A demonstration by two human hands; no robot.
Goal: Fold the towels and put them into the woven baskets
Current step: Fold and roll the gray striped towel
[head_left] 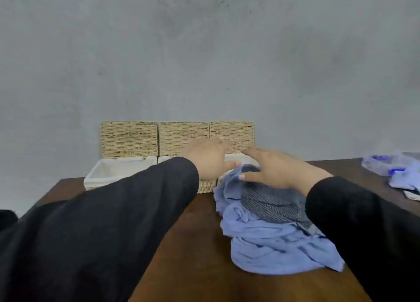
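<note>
A heap of crumpled towels lies on the dark wooden table (193, 244): light blue ones (268, 247) with a dark grey striped one (270, 201) on top. Three woven baskets with white liners stand at the table's far edge, lids raised against the wall; the left basket (100, 176) shows its open inside, the middle basket (205, 185) and the right basket (234, 157) are mostly hidden by my hands. My left hand (209, 158) hovers with straight fingers over the middle basket, at the heap's far left edge. My right hand (270, 166) is spread flat above the heap's far end, holding nothing.
The raised lids (129, 139) lean against a grey wall. At the table's far right lie clear plastic wrappers with blue cloth (395, 167). My black sleeves cover much of the foreground. The table's left edge runs near the left basket.
</note>
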